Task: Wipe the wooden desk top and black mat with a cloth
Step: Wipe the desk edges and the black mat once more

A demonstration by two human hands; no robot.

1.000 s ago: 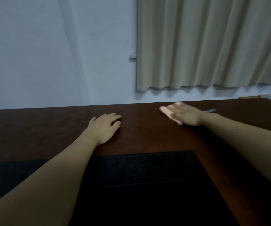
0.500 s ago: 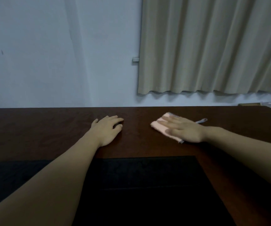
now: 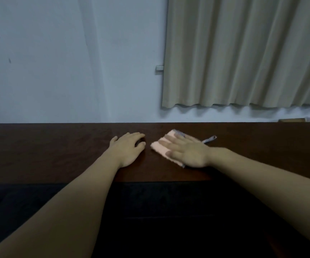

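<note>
Cloth [image 3: 161, 147] under flat right hand [image 3: 187, 152], left hand [image 3: 128, 148] flat beside, curtain [image 3: 243, 53] behind desk [image 3: 48, 146]

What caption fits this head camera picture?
Right hand presses a pink cloth flat on the wooden desk; left hand rests beside it.

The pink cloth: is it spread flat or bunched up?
Flat: the cloth lies on the desk under the right hand's straight fingers.

Dim, bluish light; motion blur; wide-angle edge bending.
</note>
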